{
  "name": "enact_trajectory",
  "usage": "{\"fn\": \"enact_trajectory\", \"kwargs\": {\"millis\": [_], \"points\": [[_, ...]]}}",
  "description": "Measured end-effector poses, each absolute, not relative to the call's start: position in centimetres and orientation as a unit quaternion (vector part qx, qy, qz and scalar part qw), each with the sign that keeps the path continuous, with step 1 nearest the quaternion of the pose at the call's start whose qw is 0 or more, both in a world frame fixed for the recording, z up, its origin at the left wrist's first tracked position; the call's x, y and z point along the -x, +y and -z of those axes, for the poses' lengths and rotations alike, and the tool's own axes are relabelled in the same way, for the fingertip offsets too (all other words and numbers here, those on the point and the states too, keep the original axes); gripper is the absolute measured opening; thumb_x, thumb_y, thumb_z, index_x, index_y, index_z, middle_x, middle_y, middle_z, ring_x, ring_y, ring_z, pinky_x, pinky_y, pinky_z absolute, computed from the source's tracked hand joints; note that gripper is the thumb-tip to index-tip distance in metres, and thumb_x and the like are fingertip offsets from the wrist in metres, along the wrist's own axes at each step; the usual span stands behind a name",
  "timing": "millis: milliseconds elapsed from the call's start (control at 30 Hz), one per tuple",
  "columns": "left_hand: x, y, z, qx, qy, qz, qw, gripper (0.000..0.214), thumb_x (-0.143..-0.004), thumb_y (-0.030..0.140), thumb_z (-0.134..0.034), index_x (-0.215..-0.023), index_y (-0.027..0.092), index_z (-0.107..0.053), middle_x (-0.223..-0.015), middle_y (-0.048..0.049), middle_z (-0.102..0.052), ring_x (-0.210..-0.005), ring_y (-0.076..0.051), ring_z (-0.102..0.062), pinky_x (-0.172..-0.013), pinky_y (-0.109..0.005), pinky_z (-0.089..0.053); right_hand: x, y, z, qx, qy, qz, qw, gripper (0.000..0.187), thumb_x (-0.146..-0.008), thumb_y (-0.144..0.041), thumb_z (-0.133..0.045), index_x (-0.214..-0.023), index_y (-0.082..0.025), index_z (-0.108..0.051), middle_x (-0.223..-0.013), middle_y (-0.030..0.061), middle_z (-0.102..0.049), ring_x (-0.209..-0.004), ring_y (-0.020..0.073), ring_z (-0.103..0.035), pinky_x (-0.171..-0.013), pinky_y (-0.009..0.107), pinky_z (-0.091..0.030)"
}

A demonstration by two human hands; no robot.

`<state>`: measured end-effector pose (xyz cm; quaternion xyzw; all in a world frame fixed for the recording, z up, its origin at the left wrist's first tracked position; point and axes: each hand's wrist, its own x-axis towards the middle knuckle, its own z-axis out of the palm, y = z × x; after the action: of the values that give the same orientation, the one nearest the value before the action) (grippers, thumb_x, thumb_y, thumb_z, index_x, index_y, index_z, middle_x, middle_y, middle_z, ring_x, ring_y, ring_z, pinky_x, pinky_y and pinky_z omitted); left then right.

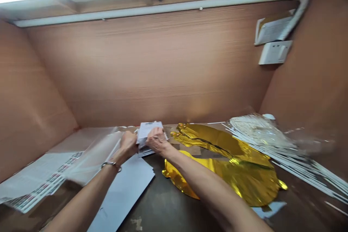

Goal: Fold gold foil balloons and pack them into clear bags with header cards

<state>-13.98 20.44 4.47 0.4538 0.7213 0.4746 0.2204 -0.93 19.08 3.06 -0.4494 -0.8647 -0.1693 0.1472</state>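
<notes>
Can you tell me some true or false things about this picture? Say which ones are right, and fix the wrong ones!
1. The left hand and the right hand both touch a white paper stack. True.
2. A metal bracelet is by the right hand. False: it is by the left hand.
3. Crumpled gold foil lies to the left of the hands. False: it lies to their right.
4. A bundle of thin white sticks lies to the right of the gold foil. True.

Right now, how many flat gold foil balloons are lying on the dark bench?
2: a narrow gold foil balloon at the back, a rounder one overlapping in front. More may be hidden.
</notes>
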Motion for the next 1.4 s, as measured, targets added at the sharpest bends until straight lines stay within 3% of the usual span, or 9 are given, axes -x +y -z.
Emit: {"fn": "enact_trajectory", "kwargs": {"millis": [100, 233, 433, 633, 800, 933, 1067, 1233, 1400], "points": [[13.7, 19.5, -6.1, -0.532, 0.749, -0.381, 0.102, 0.005, -0.06, 0.012, -0.053, -0.056, 0.013, -0.051, -0.066, -0.014, -0.061, -0.083, -0.034, -0.056, -0.064, -0.036, -0.042, 0.4, 19.3, -2.4, 0.462, -0.866, 0.128, 0.14, 0.027, -0.082, -0.026, -0.038, -0.087, -0.008, -0.057, -0.089, 0.0142, -0.059, -0.084, 0.0244, -0.049, -0.069, 0.039, -0.036], [9.9, 18.0, -5.8, -0.701, 0.64, -0.307, -0.069, 0.02, -0.075, 0.021, -0.042, -0.085, 0.013, -0.058, -0.09, -0.0136, -0.062, -0.089, -0.027, -0.056, -0.079, -0.036, -0.04, -7.9, 17.0, -2.9, 0.453, -0.86, 0.046, 0.232, 0.038, -0.08, -0.044, -0.041, -0.104, -0.017, -0.051, -0.107, 0.0071, -0.054, -0.097, 0.0208, -0.045, -0.08, 0.036, -0.036], [-1.9, 14.0, -1.5, -0.886, 0.354, -0.294, 0.052, 0.021, -0.08, 0.03, -0.045, -0.092, 0.017, -0.056, -0.101, -0.0101, -0.057, -0.098, -0.021, -0.05, -0.087, -0.035, -0.037, -28.6, 10.4, -0.6, 0.575, -0.796, -0.062, 0.18, 0.055, -0.071, -0.045, -0.055, -0.116, -0.016, -0.048, -0.12, 0.0111, -0.046, -0.11, 0.023, -0.039, -0.092, 0.037, -0.029], [-12.6, 12.5, 2.4, -0.936, 0.276, -0.181, 0.123, 0.038, -0.078, 0.033, -0.048, -0.113, 0.018, -0.045, -0.127, -0.0128, -0.038, -0.123, -0.028, -0.024, -0.097, -0.048, -0.022, -35.8, 7.6, 4.5, 0.64, -0.72, -0.108, 0.245, 0.023, -0.069, -0.032, -0.058, -0.084, -0.018, -0.067, -0.09, 0.0047, -0.058, -0.087, 0.018, -0.051, -0.079, 0.03, -0.038], [-16.8, 13.9, 3.8, -0.919, 0.273, -0.191, 0.213, 0.015, -0.076, 0.02, -0.046, -0.085, 0.018, -0.058, -0.101, -0.0066, -0.057, -0.114, -0.024, -0.036, -0.096, -0.045, -0.022, -35.0, 7.9, 5.5, 0.631, -0.71, -0.095, 0.298, 0.018, -0.073, -0.028, -0.053, -0.072, -0.017, -0.068, -0.078, 0.0025, -0.059, -0.075, 0.0138, -0.053, -0.07, 0.025, -0.038], [-17.7, 14.6, 4.2, -0.888, 0.306, -0.227, 0.258, 0.021, -0.075, 0.021, -0.045, -0.061, 0.016, -0.059, -0.067, -0.0027, -0.059, -0.094, -0.02, -0.049, -0.088, -0.034, -0.031, -35.0, 7.9, 4.1, 0.639, -0.725, -0.028, 0.254, 0.018, -0.074, -0.03, -0.053, -0.074, -0.021, -0.068, -0.079, 0.0013, -0.063, -0.081, 0.0157, -0.051, -0.075, 0.029, -0.034], [-17.9, 15.2, 3.7, -0.849, 0.34, -0.27, 0.301, 0.026, -0.075, 0.025, -0.043, -0.063, 0.012, -0.062, -0.057, -0.0009, -0.054, -0.062, -0.013, -0.049, -0.062, -0.021, -0.037, -35.1, 8.4, 1.3, 0.64, -0.737, 0.009, 0.217, 0.019, -0.075, -0.031, -0.052, -0.077, -0.022, -0.068, -0.079, 0.0015, -0.063, -0.083, 0.0164, -0.05, -0.076, 0.03, -0.031], [-17.7, 15.4, 2.1, -0.818, 0.341, -0.317, 0.338, 0.027, -0.072, 0.029, -0.044, -0.061, 0.011, -0.062, -0.052, 0.0012, -0.051, -0.054, -0.01, -0.042, -0.052, -0.019, -0.032, -34.6, 8.7, -2.4, 0.635, -0.746, 0.014, 0.2, 0.019, -0.074, -0.031, -0.052, -0.073, -0.02, -0.068, -0.078, 0.0022, -0.064, -0.082, 0.0166, -0.05, -0.077, 0.029, -0.031], [-16.7, 15.0, 1.7, -0.77, 0.363, -0.383, 0.359, 0.031, -0.072, 0.032, -0.041, -0.067, 0.011, -0.063, -0.057, 0.0007, -0.053, -0.057, -0.011, -0.044, -0.055, -0.02, -0.034, -33.8, 6.9, -3.5, 0.744, -0.556, 0.041, 0.368, 0.03, -0.07, -0.043, -0.051, -0.077, -0.017, -0.064, -0.075, 0.006, -0.063, -0.071, 0.0177, -0.054, -0.065, 0.028, -0.036]]}}
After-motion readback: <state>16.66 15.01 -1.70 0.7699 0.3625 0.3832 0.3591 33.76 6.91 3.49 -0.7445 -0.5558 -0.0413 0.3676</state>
